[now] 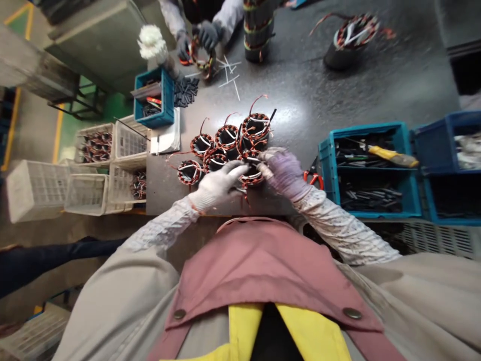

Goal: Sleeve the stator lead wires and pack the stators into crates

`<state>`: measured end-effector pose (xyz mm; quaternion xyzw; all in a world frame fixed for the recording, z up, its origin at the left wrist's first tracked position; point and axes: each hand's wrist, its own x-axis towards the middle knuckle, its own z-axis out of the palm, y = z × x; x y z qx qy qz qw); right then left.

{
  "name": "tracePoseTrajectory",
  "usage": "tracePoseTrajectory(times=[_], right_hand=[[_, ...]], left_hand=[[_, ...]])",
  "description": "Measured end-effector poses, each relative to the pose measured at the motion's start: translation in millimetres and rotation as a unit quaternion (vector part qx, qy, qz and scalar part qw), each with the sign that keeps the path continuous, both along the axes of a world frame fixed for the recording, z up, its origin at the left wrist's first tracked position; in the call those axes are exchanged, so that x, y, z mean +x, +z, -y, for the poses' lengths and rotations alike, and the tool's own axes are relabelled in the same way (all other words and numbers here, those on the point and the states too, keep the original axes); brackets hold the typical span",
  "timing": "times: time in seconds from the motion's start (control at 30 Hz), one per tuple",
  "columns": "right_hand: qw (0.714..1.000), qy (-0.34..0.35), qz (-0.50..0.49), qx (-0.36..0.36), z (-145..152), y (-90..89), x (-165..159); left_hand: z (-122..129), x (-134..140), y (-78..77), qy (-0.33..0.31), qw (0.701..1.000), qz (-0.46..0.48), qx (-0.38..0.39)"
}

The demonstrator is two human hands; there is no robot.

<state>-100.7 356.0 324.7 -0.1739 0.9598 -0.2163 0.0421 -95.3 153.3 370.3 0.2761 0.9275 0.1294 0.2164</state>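
Note:
A motor stator (251, 178) wound with copper wire and white lacing stands near the table's front edge, between my two gloved hands. My left hand (218, 186), in a white glove, curls its fingers over the stator's left rim. Against the right rim my right hand (283, 173), in a purple and white glove, has its fingers bent inward on the windings; the exact wire under the fingertips is hidden. Several more stators crowd just behind and to the left, among them a taller one (256, 128) with a black sleeve sticking up and a small one (189, 172) at the left end.
Right of my hand lie red-handled scissors (318, 179) and a blue bin (408, 173) holding black sleeves and a yellow-handled tool (393, 155). Across the table a co-worker's gloved hands (208, 37) hold another stator. Stacked stators (258, 30), a lone stator (340, 50) and white strips (229, 70) lie beyond.

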Motion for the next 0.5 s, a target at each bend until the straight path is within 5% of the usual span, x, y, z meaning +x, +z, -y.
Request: tracePoseTrajectory(times=[0.13,0.23,0.37,0.5], right_hand=[[0.995,0.080,-0.004,0.064,-10,-10.4,14],[0.994,0.063,0.002,0.085,-2,-15.3,19],[0.998,0.007,0.017,0.054,14,-21.7,17],[0.996,-0.080,0.040,-0.026,8,-36.5,20]], left_hand=[[-40,-35,-7.6,-0.110,0.976,0.038,-0.185],[-54,-57,-11.0,-0.118,0.963,0.055,-0.237],[-62,-53,-10.7,-0.062,0.978,0.162,-0.117],[-63,-27,-3.7,-0.077,0.925,0.368,0.061]])
